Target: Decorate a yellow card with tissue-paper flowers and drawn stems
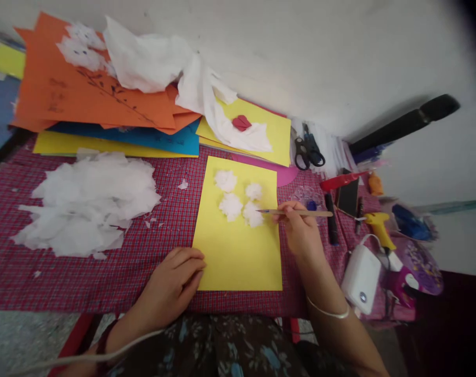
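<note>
Brush [271,211] in right hand [304,233], illegible marks [56,96], perhaps lettering, on orange sheet [81,111]

Craft workspace (scissors [310,146], glue gun [380,226])

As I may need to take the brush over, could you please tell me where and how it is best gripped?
Probably by the bare rear end of the brush, approached from the person's right. It is slim and lies roughly sideways, its tip pointing left at a white paper puff; the right hand pinches it partway along, leaving that end jutting out.
</note>
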Motion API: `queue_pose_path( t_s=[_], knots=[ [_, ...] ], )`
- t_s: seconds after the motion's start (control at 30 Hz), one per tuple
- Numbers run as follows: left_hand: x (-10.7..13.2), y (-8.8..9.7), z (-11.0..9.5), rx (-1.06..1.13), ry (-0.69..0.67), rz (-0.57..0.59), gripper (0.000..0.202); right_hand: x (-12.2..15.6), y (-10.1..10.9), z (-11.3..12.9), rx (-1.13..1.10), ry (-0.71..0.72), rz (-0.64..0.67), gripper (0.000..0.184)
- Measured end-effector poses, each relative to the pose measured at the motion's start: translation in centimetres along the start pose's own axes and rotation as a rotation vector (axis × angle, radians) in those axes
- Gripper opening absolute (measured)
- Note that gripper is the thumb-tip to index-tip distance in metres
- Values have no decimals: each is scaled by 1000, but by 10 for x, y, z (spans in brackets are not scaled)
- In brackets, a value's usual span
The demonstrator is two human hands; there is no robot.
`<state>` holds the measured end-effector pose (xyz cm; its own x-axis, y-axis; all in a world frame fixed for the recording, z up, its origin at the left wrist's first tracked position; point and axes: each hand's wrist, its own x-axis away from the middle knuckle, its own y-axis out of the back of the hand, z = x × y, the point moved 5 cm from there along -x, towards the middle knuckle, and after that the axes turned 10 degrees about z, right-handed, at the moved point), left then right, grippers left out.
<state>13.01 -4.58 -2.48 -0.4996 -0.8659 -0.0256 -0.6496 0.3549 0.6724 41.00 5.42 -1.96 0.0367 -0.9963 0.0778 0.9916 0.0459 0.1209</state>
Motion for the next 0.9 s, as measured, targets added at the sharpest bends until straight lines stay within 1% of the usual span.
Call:
queue_pose_path(
  t_s=[0.07, 0.13, 0.2, 0.3, 0.33, 0.43, 0.53, 0.57, 0.63, 0.73, 0.8, 0.83, 0.9],
  knots=[
    [-1, 1, -1, 8, -5, -12, 19, -5, 9, -2, -87, -8, -11, 14],
    [0, 2, -2, 31, -16, -36, 19, -9, 15, -2, -115, -6, 7, 15],
    [3, 7, 0, 28, -5, -134, 18, -11, 21, 0, -97, 0, 36, 16],
    [11, 17, 7, -30, 74, -339, 17, -12, 25, 2, -100, 5, 83, 17],
    [12, 19, 9, -43, 100, -382, 18, -11, 25, 2, -121, 3, 100, 17],
    [13, 20, 12, -38, 124, -438, 17, -10, 22, -3, -168, -27, 174, 22],
    [11, 16, 15, -24, 129, -507, 15, -12, 23, -11, -121, -19, 213, 32],
    [11, 15, 17, -3, 126, -533, 15, -14, 26, -14, -102, 7, 200, 34],
    [8, 13, 23, 81, 128, -560, 17, -19, 37, -17, -76, 88, 132, 35],
    [3, 14, 29, 148, 130, -558, 18, -28, 55, -19, -5, 209, 23, 30],
    [4, 17, 24, 71, 90, -566, 18, -33, 60, -19, 84, 264, -5, 25],
    [9, 19, 18, -2, 32, -607, 16, -35, 61, -19, 141, 286, -1, 21],
    [28, 16, -4, -187, -162, -732, 13, -37, 57, -20, 271, 325, 32, 16]
  ],
)
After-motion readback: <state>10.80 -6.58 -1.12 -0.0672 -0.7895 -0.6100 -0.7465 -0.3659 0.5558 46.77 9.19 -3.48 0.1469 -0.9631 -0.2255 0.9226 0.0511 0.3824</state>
